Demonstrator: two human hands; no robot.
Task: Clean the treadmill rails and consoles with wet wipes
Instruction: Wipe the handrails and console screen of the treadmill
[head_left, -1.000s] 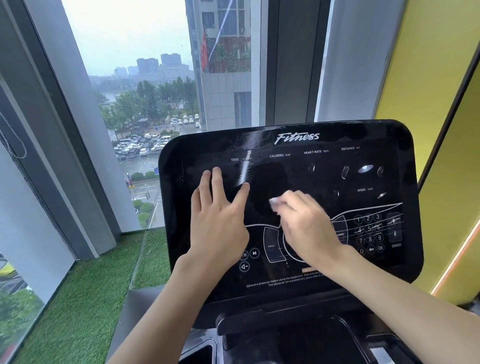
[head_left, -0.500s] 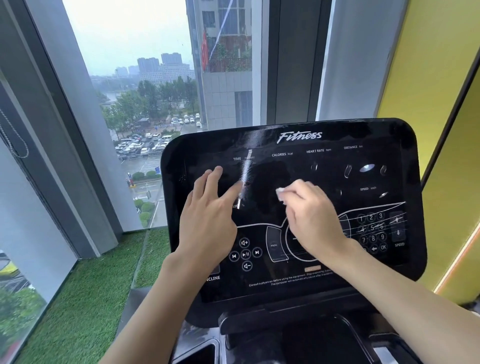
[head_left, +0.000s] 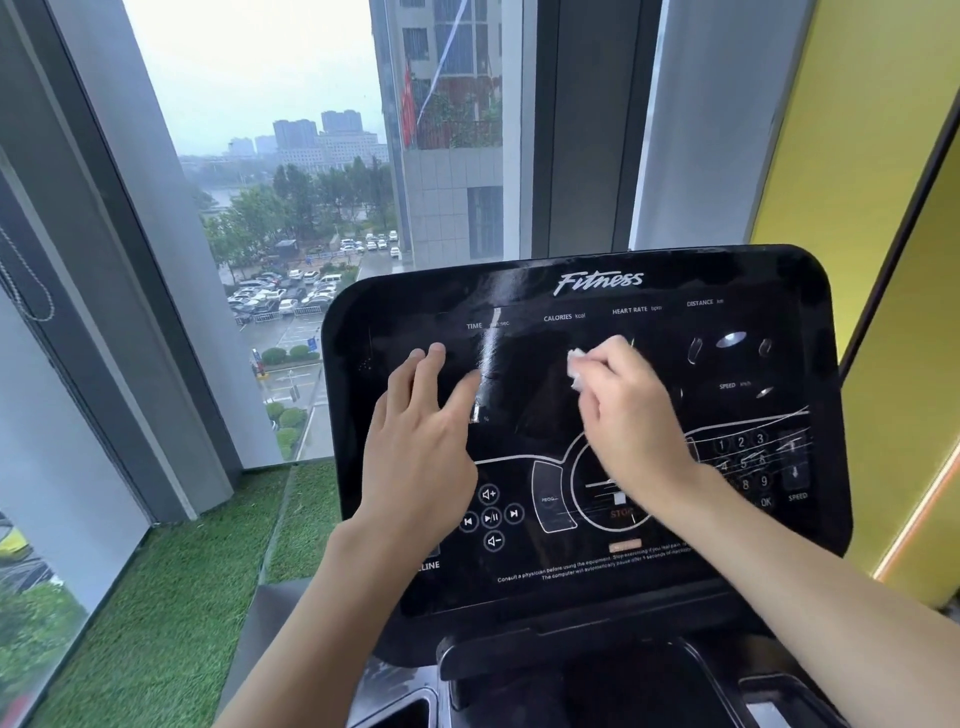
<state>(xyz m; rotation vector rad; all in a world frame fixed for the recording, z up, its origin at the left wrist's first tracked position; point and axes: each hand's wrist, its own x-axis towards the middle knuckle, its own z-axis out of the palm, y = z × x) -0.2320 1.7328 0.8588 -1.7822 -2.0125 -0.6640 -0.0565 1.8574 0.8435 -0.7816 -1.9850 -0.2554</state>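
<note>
Somewhere in the middle of the console (head_left: 779, 280) stage, as a judgement. Working the upper readout band now, with the wet wipe (head_left: 575, 368) bunched small and pressed to the black face at about 12 o'clock from the panel's centre, just under the CALORIES label. Cannot tell wiped patches from unwiped ones: gloss and window glare all over, plus a bright vertical streak (head_left: 488, 358) by TIME at 10 o'clock (wet smear or reflection, hard to say). Probably left to do: the number keypad (head_left: 743, 462) at 4 o'clock, the media buttons (head_left: 491, 517) at 7 o'clock, the lower tray (head_left: 571, 670) at 6 o'clock, and the rails, none of them in view.

Right hand (head_left: 631, 421) reaching in from 5 o'clock, wrist bent, back of the hand up, fingers curled and pinching the wipe at their tips, with only a white corner poking out toward 10 o'clock. Left hand (head_left: 418, 447) entering from 7 o'clock, holding nothing, fingers (head_left: 434, 358) straight and slightly spread, tips seemingly touching the panel at 9 o'clock, well apart from the wipe; bracing the console, most likely. Both forearms bare.
</note>
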